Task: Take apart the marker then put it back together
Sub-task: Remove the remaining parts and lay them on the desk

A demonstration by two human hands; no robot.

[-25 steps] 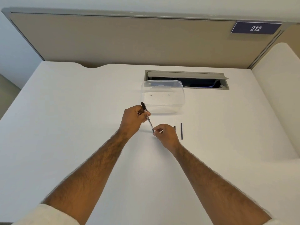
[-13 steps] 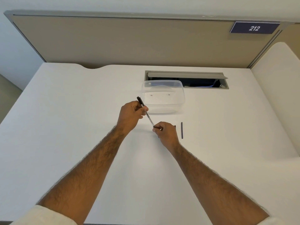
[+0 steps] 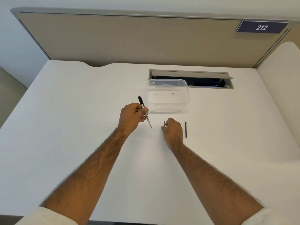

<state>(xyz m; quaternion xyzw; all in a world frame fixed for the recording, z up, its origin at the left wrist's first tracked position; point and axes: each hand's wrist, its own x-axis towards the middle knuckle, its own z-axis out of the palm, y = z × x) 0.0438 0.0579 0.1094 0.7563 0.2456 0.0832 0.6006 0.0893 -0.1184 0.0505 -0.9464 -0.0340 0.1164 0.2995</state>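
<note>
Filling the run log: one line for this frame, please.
left hand: holds white marker barrel, black cap | right hand: pinches small dark part | thin dark rod: on white desk | stage: disassembled

So the slim white marker barrel with the black cap (image 3: 145,113) is up off the tabletop, tilted with the cap end pointing up and away and the open end angled down. A thin dark ink stick (image 3: 185,129) lies flat to the right, and a short dark end piece (image 3: 164,123) stands pinched upright between them.
</note>
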